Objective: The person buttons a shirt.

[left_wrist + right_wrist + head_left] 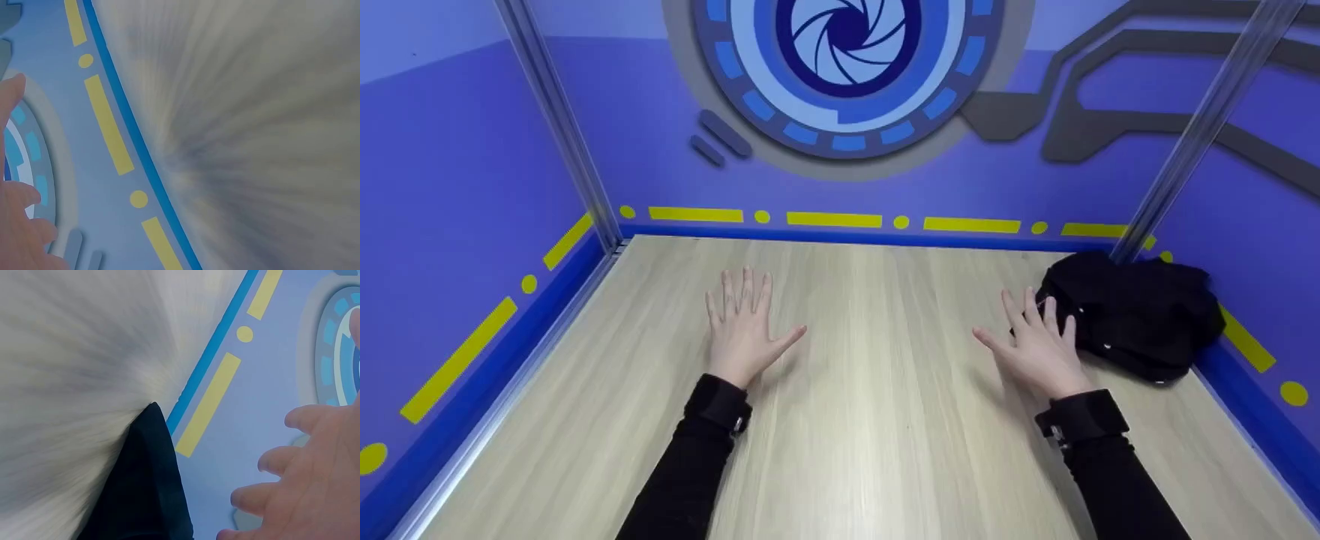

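My left hand (742, 334) is held over the left half of the wooden table (870, 420), fingers straight and spread, thumb pointing right. On the other side my right hand (1041, 351) is spread the same way, its thumb pointing left. Nothing is in either hand. Just beyond the right fingers lies a crumpled black cloth item (1132, 315), partly overlapped by the fingertips in the head view. The right wrist view shows a dark corner of that black cloth (146, 478) beside the spread fingers (275, 460).
Blue printed walls (615, 120) with yellow dashes enclose the table at the back and both sides. Metal posts (559, 112) stand at the back corners. Black cuffs (718, 409) wrap both wrists.
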{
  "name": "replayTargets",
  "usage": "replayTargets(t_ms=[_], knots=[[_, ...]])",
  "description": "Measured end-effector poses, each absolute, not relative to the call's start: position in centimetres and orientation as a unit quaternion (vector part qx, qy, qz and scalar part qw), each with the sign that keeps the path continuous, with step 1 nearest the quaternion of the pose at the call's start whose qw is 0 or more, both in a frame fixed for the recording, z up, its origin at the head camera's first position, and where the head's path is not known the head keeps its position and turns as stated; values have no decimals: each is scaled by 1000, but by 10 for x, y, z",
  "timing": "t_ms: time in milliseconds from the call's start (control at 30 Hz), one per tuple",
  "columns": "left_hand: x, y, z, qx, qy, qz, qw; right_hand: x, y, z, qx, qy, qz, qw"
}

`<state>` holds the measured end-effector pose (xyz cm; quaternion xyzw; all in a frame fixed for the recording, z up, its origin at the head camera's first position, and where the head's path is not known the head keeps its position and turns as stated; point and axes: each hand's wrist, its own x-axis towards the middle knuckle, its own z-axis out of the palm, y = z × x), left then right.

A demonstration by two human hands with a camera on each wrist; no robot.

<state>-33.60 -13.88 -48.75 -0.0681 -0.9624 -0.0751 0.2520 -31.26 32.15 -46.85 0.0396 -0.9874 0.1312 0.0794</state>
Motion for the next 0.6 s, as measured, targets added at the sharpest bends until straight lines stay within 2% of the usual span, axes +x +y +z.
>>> replayTargets(t_ms=[367, 600], knots=[[-334, -140, -487, -67, -963, -87, 248, -312, 322, -465, 39, -987, 133, 87], [-333, -139, -487, -66, -964, -80, 244, -309, 345, -458, 18, -983, 152, 101]])
